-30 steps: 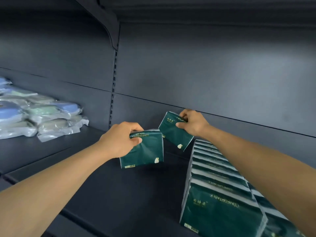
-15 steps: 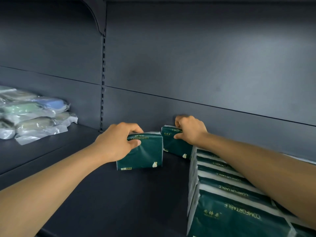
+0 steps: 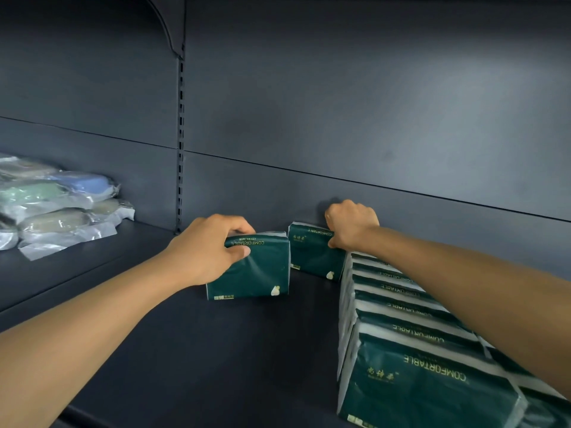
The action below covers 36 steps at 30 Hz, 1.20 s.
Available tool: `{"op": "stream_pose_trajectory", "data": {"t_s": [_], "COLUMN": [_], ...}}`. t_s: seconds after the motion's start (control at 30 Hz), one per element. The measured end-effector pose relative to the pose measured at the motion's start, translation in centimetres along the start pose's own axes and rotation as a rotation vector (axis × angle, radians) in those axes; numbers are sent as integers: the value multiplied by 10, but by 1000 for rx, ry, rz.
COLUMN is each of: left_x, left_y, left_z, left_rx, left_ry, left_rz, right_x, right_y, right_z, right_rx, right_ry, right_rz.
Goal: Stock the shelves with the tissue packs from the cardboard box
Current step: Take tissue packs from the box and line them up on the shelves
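Stocking one dark shelf (image 3: pixel 216 350), we see one row of tissue packs (image 3: pixel 411 350) standing at its right, at least six; farther ones are hidden by our arm. One pile of clear-wrapped bundles (image 3: pixel 58 208) lies far left. Our left hand (image 3: pixel 207 248) grips one green pack (image 3: pixel 250 267); our right hand (image 3: pixel 350 225) grips another pack (image 3: pixel 312 253) by the back wall.
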<state>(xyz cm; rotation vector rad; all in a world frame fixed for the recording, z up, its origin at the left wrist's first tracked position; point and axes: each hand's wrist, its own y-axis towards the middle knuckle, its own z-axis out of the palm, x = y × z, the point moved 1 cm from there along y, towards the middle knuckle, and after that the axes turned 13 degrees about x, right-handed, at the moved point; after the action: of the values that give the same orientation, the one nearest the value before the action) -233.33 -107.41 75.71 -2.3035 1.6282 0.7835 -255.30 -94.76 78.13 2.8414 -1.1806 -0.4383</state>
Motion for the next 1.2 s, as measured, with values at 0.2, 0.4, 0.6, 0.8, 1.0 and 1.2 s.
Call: {"op": "stream_pose_trajectory", "data": {"t_s": [0.2,0.4,0.6,0.8,1.0,1.2], "left_x": [-2,-20,-41,-47,-33,-36], "left_y": [9,35,74,98,95,98], "left_z": [7,18,40,73,94,94], "left_rx": [11,21,-42,-102,-37,-69], "left_ry": [11,14,5,-15,-49,-13], "left_rz": [18,79,137,204,77,11], "right_x": [0,-32,-60,-70,-73,-79], "right_y": [-2,-17,-45,-58,-64,-67], "right_z": [-1,-32,-40,-24,-13,-8], "right_rx": [6,-26,-35,-16,11,25], "right_ry": [-9,316,381,357,376,385], "right_rz": [21,-1,-70,-94,-101,-85]}}
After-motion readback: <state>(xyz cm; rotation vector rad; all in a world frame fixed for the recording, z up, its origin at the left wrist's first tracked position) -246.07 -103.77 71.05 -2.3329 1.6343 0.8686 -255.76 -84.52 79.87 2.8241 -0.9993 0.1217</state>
